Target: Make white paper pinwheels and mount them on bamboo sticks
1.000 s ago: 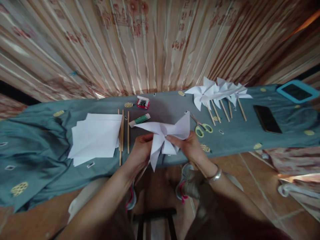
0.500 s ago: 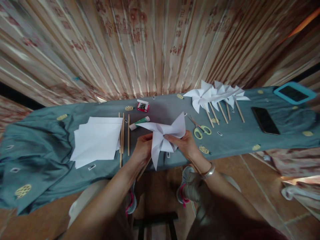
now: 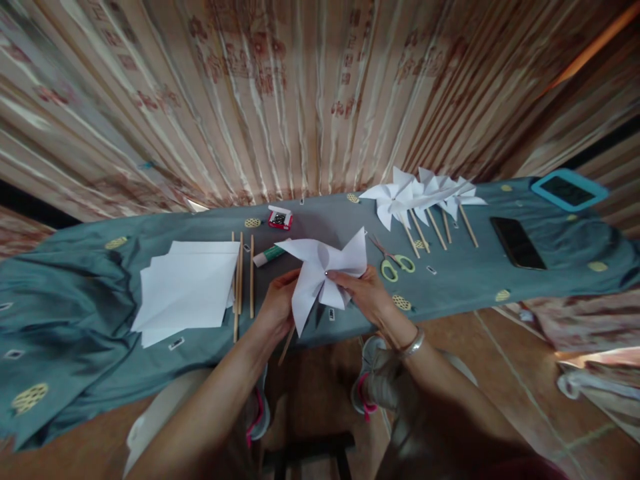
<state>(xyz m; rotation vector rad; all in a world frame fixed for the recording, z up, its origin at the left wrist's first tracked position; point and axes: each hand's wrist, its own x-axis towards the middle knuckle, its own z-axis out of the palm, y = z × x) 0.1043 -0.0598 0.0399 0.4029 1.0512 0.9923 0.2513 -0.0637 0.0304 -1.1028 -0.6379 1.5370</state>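
Held up over the front of the table is a white paper pinwheel (image 3: 314, 270) with a dark pin at its centre. Its wooden stick (image 3: 287, 345) slants down beneath the blades. My left hand (image 3: 280, 300) is closed round the back of the pinwheel near the stick; the blades hide its fingertips. My right hand (image 3: 366, 292) has its thumb at the pin in front, with the other fingers behind the paper. A green and white glue tube (image 3: 270, 254) lies just behind the pinwheel, and scissors (image 3: 395, 261) with light green handles rest to its right.
White paper sheets (image 3: 187, 287) are stacked at left beside several wooden sticks (image 3: 251, 280). A small red box of pins (image 3: 280, 218) stands at the back. Several pinwheels (image 3: 400, 197), a black phone (image 3: 517, 243) and a blue-framed tablet (image 3: 570, 189) lie right.
The pinwheel has turned slightly in my hands, and the pin at its centre shows more clearly. My view has shifted a little. Both hands keep their hold.
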